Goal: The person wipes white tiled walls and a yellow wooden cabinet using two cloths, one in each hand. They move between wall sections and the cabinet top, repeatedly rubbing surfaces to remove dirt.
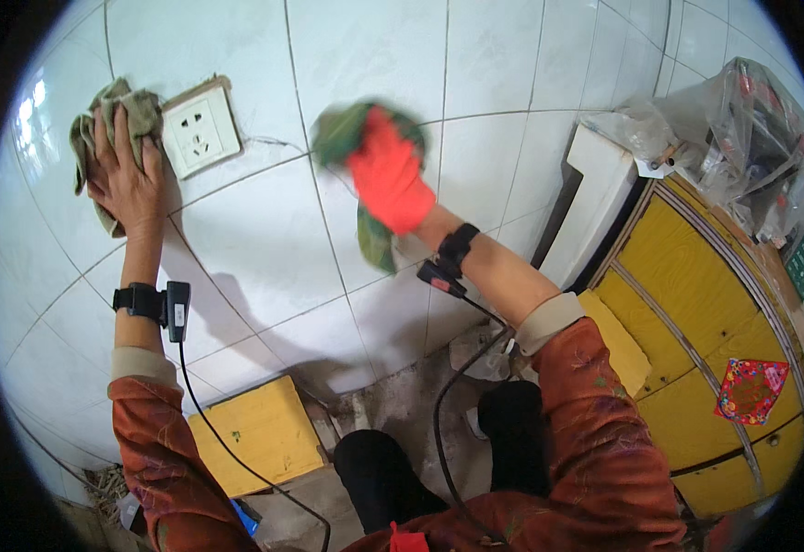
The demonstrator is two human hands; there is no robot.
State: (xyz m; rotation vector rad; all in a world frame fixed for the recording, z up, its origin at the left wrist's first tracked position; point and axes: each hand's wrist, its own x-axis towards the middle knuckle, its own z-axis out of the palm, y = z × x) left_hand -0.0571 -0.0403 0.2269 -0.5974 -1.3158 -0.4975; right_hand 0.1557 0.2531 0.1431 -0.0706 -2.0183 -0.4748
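Note:
Bare-skinned, my left hand (125, 165) presses a grey-green cloth (101, 131) flat against the white tiled wall (250, 234), just left of a wall socket (201, 131). The fingers are spread over the bunched fabric. To the right of the socket, my right hand (389, 176) wears a red glove and holds a green cloth (375, 245) against the tiles. This hand and its cloth are blurred, and one end of the cloth hangs below the palm. A thin crack or wire mark runs from the socket's right side.
A yellow cabinet (692, 276) stands at the right, with a plastic bag (754, 152) on top. Beside it is a white panel (598, 179). A yellow board (260, 435) lies low by the wall. Black cables (440, 414) run from both wrist straps.

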